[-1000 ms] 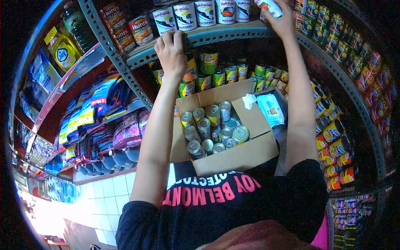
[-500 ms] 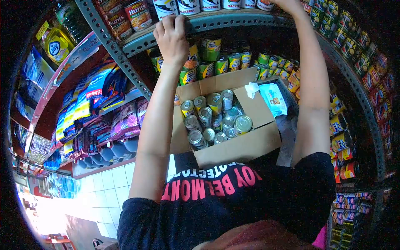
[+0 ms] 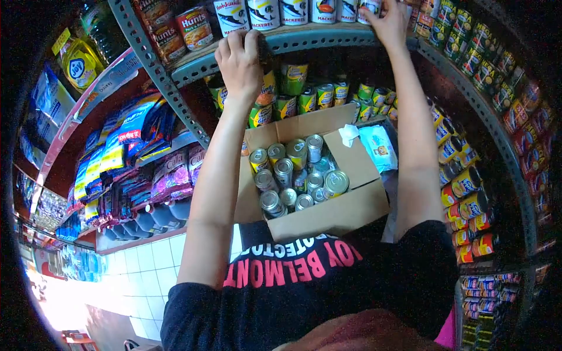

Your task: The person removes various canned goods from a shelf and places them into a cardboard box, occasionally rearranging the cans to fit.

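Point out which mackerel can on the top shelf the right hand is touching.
The rightmost mackerel can in the row, at the top edge of the view. The right hand rests against it; the other white-labelled cans stand further left, untouched.

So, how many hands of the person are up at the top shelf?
2. The left hand grips the shelf edge; the right hand reaches to the white cans further right.

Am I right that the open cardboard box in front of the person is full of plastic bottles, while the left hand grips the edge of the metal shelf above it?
Not quite: the head view shows the cardboard box holding metal cans, not plastic bottles. The rest stands: the left hand grips the edge of the metal shelf above it.
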`<control>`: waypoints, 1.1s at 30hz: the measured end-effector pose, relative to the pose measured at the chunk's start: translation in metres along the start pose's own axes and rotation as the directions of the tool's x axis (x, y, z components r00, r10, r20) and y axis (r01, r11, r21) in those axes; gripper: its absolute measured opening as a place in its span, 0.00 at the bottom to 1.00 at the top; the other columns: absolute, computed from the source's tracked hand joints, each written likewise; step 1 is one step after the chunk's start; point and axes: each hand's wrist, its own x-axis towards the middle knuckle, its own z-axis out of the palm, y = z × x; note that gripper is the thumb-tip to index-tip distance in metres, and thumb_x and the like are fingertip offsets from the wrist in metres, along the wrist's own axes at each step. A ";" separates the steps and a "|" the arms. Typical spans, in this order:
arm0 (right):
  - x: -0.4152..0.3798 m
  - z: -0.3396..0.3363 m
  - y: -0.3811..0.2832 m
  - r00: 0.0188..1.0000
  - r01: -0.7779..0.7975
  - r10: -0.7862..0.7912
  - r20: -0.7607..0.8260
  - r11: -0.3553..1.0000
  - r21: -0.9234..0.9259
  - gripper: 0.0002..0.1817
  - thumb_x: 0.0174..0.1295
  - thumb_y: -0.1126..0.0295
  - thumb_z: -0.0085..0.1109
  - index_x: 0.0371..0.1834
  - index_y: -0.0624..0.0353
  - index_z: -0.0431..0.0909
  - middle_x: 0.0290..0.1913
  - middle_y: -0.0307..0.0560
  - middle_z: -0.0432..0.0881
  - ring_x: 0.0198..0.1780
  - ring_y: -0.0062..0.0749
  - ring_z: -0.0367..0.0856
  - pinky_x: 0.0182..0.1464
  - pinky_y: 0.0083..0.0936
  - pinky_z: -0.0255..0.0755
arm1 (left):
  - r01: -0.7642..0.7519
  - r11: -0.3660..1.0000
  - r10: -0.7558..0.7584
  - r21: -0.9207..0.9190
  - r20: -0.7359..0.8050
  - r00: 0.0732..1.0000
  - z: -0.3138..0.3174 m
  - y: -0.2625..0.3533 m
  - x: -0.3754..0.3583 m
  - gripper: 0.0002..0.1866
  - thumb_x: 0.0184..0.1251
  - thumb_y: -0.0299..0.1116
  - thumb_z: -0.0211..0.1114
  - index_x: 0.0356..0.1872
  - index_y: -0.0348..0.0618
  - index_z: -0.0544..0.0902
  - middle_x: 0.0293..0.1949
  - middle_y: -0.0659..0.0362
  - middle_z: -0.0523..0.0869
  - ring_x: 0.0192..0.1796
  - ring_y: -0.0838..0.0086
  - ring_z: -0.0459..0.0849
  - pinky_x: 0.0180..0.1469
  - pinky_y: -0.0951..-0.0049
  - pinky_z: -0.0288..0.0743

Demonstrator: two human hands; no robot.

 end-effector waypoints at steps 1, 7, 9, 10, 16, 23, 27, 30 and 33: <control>-0.004 0.005 -0.001 0.994 -0.072 0.080 -0.081 0.993 0.098 0.30 0.46 0.72 0.83 0.55 0.58 0.80 0.51 0.54 0.83 0.53 0.50 0.82 0.57 0.41 0.77 | 0.008 1.000 -0.008 0.007 -0.002 1.000 0.001 0.000 0.001 0.22 0.58 0.27 0.63 0.56 0.52 0.82 0.52 0.56 0.79 0.57 0.55 0.76 0.58 0.56 0.70; -0.005 0.021 0.055 0.992 0.060 -0.063 -0.105 0.998 -0.033 0.33 0.50 0.51 0.85 0.53 0.60 0.82 0.42 0.50 0.88 0.45 0.38 0.89 0.50 0.35 0.81 | 0.002 1.000 -0.002 0.010 -0.017 1.000 -0.002 0.003 0.003 0.20 0.59 0.26 0.63 0.55 0.51 0.82 0.52 0.57 0.79 0.57 0.57 0.76 0.59 0.57 0.70; -0.007 0.022 0.061 0.996 0.039 -0.044 -0.076 0.997 -0.068 0.32 0.50 0.51 0.84 0.51 0.60 0.83 0.42 0.50 0.88 0.45 0.39 0.89 0.50 0.36 0.81 | -0.005 1.000 0.005 0.014 -0.033 0.999 -0.003 0.004 0.002 0.20 0.59 0.24 0.62 0.54 0.50 0.82 0.51 0.58 0.79 0.56 0.58 0.77 0.58 0.57 0.71; -0.007 0.024 0.063 0.992 0.066 -0.073 -0.102 0.996 -0.067 0.32 0.50 0.50 0.84 0.50 0.60 0.83 0.41 0.49 0.88 0.43 0.39 0.88 0.49 0.36 0.81 | -0.006 1.000 0.006 0.010 -0.033 0.999 -0.003 0.003 0.002 0.20 0.59 0.24 0.63 0.54 0.50 0.81 0.52 0.58 0.79 0.56 0.58 0.77 0.59 0.57 0.71; -0.011 0.013 0.020 0.993 -0.003 -0.007 -0.116 0.996 -0.084 0.27 0.46 0.72 0.83 0.49 0.59 0.78 0.46 0.49 0.82 0.50 0.41 0.82 0.53 0.36 0.77 | -0.005 1.000 0.005 0.012 -0.019 1.000 -0.003 0.003 0.002 0.19 0.60 0.26 0.62 0.54 0.51 0.81 0.51 0.57 0.80 0.56 0.57 0.77 0.58 0.57 0.71; -0.019 0.013 0.023 0.993 -0.004 -0.004 -0.122 0.998 -0.065 0.29 0.54 0.57 0.81 0.55 0.58 0.81 0.51 0.56 0.80 0.56 0.50 0.80 0.58 0.41 0.75 | 0.023 1.000 -0.023 0.010 -0.009 1.000 -0.008 0.006 0.004 0.17 0.63 0.27 0.61 0.53 0.51 0.82 0.51 0.58 0.80 0.55 0.58 0.77 0.58 0.58 0.71; -0.034 -0.001 -0.002 0.989 0.015 -0.039 -0.140 0.986 -0.165 0.25 0.58 0.60 0.76 0.56 0.55 0.79 0.56 0.56 0.78 0.62 0.53 0.74 0.64 0.45 0.70 | 0.033 0.999 -0.033 0.020 0.012 0.999 -0.005 0.004 0.001 0.18 0.63 0.28 0.60 0.55 0.50 0.81 0.51 0.58 0.79 0.57 0.58 0.77 0.60 0.57 0.71; -0.056 -0.015 -0.014 0.991 0.053 -0.063 -0.119 0.995 -0.089 0.24 0.58 0.67 0.74 0.56 0.56 0.77 0.58 0.55 0.75 0.64 0.54 0.71 0.69 0.48 0.64 | 0.030 0.999 -0.030 0.011 -0.005 1.000 -0.004 0.004 0.001 0.18 0.63 0.28 0.60 0.56 0.50 0.81 0.51 0.58 0.80 0.57 0.58 0.77 0.59 0.57 0.71; -0.093 -0.019 -0.021 0.994 0.015 -0.018 -0.110 0.999 -0.033 0.24 0.58 0.69 0.72 0.57 0.57 0.76 0.59 0.54 0.75 0.66 0.52 0.71 0.70 0.48 0.64 | 0.017 0.999 -0.015 0.031 -0.047 0.999 0.001 0.002 0.004 0.17 0.63 0.30 0.61 0.54 0.52 0.81 0.51 0.58 0.79 0.56 0.59 0.78 0.59 0.58 0.72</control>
